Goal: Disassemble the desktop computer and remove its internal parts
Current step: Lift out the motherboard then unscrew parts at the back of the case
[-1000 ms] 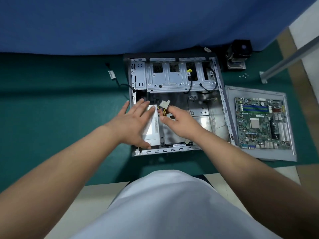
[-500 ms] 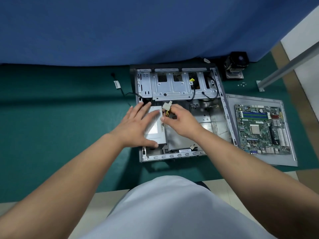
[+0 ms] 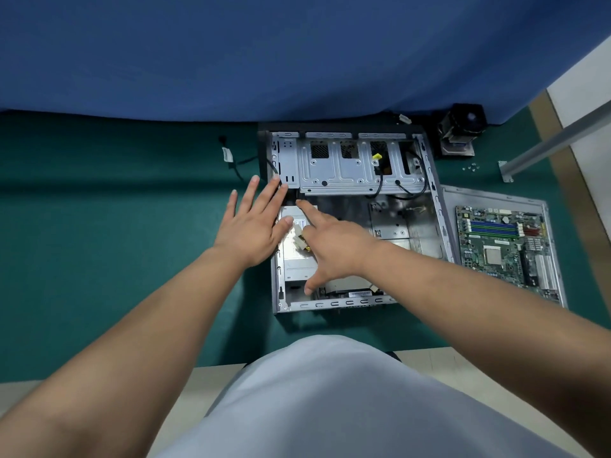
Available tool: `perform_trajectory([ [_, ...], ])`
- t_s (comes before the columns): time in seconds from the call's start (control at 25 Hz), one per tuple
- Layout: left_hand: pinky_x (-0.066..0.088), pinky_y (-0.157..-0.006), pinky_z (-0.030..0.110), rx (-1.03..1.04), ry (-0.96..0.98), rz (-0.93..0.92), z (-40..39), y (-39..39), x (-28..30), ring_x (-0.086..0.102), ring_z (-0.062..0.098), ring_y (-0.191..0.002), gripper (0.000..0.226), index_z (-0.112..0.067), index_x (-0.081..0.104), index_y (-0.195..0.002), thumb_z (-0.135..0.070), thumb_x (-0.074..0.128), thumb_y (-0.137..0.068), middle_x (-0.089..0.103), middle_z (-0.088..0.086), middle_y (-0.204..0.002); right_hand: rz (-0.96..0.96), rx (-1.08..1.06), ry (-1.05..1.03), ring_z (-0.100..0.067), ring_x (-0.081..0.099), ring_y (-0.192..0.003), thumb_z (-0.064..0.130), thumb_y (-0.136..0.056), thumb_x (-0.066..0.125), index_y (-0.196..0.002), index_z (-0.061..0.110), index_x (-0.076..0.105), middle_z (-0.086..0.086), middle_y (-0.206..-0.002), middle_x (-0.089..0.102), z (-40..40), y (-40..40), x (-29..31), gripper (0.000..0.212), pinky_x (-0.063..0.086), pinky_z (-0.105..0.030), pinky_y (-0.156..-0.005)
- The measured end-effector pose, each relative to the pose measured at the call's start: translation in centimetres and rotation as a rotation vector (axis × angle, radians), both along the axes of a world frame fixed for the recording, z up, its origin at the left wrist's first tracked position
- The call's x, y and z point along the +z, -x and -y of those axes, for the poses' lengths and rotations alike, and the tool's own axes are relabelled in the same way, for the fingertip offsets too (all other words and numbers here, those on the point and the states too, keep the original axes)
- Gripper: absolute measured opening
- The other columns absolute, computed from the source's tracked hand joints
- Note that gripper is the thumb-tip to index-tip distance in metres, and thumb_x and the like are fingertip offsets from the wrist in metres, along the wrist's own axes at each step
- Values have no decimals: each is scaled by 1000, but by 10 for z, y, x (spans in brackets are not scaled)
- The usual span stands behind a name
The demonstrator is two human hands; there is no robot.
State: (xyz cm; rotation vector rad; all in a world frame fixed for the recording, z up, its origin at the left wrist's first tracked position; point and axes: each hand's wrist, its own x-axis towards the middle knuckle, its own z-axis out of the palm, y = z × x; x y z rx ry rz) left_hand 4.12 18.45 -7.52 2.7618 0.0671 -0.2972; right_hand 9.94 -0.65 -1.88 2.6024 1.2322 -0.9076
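Observation:
The open grey computer case (image 3: 436, 206) lies flat on the green mat. A silver power supply (image 3: 296, 259) sits in its near left corner, with a white connector and yellow wires (image 3: 300, 242) lying on top. My left hand (image 3: 253, 226) hovers with straight spread fingers over the case's left wall, thumb tip on the power supply's far edge. My right hand (image 3: 334, 246) lies spread over the power supply, index finger stretched toward its far end, thumb down at its near end. Neither hand grips anything that I can see.
A removed motherboard (image 3: 502, 246) rests on the grey side panel (image 3: 489, 196) right of the case. A black cooler (image 3: 461, 130) and loose screws (image 3: 471, 167) lie at the back right. A loose cable with a white tag (image 3: 228, 156) lies left of the case. A metal bar (image 3: 555, 140) crosses the far right.
My right hand has let go of the white connector and spread out over the power supply. My left hand has lifted off the power supply and shifted left and farther away.

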Motion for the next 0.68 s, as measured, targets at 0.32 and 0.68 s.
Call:
perform_trajectory([
  [0.32, -5, -127, 53, 56, -1, 46, 4, -19, -6, -20, 14, -157, 62, -38, -4, -163, -56, 8, -105, -17, -23, -168, 17, 13, -41, -36, 32, -148, 66, -57, 88, -128, 12, 46, -8, -169, -17, 4, 3, -8, 98, 51, -44, -97],
  [0.68, 3, -128, 53, 89, 181, 1, 3, -17, -9, -10, 11, -158, 61, -40, -3, -163, -56, 15, -107, -14, -27, -168, 105, 103, -26, -38, 46, -132, 62, -55, 83, -104, 21, 49, -17, -168, 1, -3, -7, -3, 73, 43, -36, -72],
])
